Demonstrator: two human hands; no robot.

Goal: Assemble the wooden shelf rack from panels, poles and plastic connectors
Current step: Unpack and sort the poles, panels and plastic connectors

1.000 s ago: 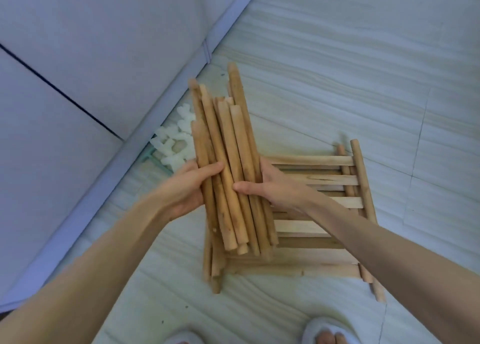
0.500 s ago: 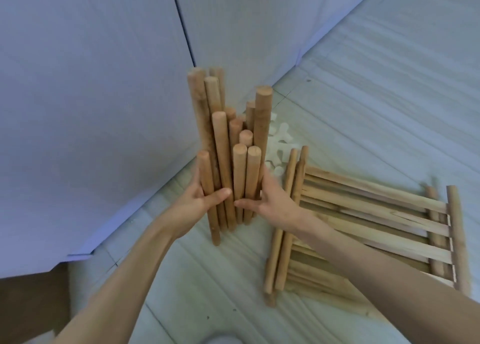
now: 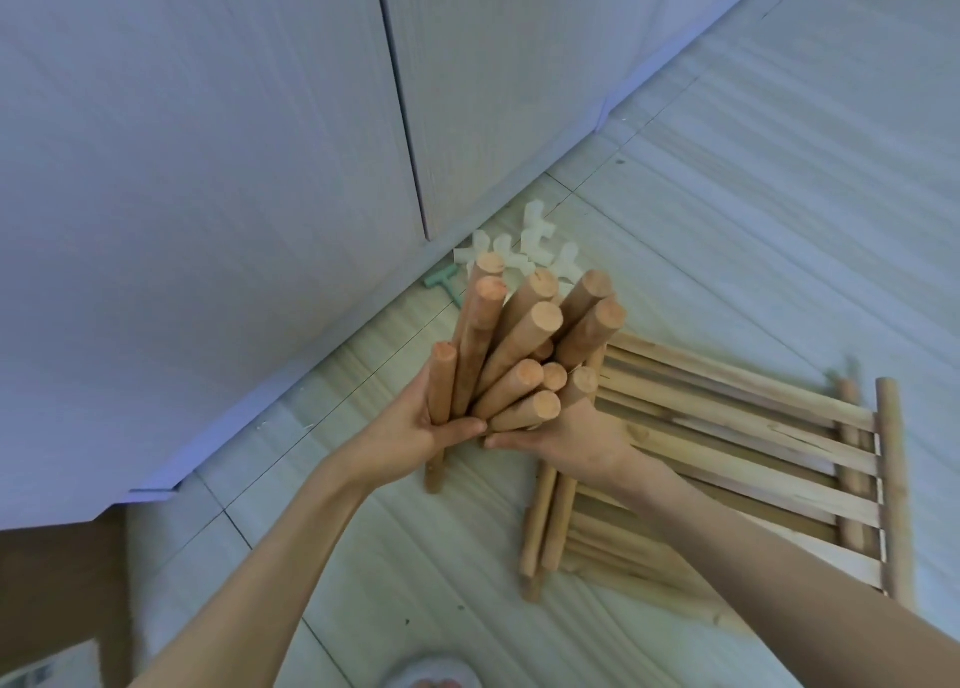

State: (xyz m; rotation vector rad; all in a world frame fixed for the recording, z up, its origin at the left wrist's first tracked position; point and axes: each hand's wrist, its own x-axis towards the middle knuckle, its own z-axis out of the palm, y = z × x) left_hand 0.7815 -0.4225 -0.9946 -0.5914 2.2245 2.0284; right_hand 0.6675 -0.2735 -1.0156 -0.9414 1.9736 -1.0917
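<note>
A: Hands status?

B: Both hands closed around one bundle of wooden poles (image 3: 524,354). Left hand (image 3: 415,430) wraps the bundle's left side, thumb across the front. Right hand (image 3: 574,435) cups the right side — thumb tips nearly meet in front of the bundle.

A: Pole count?

B: About ten round end faces visible, fanned out toward the camera. Could be more behind — can't tell. One pole on the left side of the bundle reaches down to the floor (image 3: 727,219) below the left hand.

A: Panels?

B: Slatted wooden panels (image 3: 727,443) lie flat on the floor, just right of the bundle, partly under the right forearm. They're stacked. At least two by the doubled end rails on the edge nearest the bundle; exact count unclear.

A: Connectors?

B: White plastic connectors (image 3: 535,243) in a small pile on the floor behind the bundle, close to the cabinet (image 3: 260,167) base. Roughly five or six visible, the rest hidden by the pole tops. One green plastic piece (image 3: 441,277) just left of that pile.

A: Anything else?

B: Brown box (image 3: 57,583) on the floor, well left of the bundle, beside the cabinet corner.
</note>
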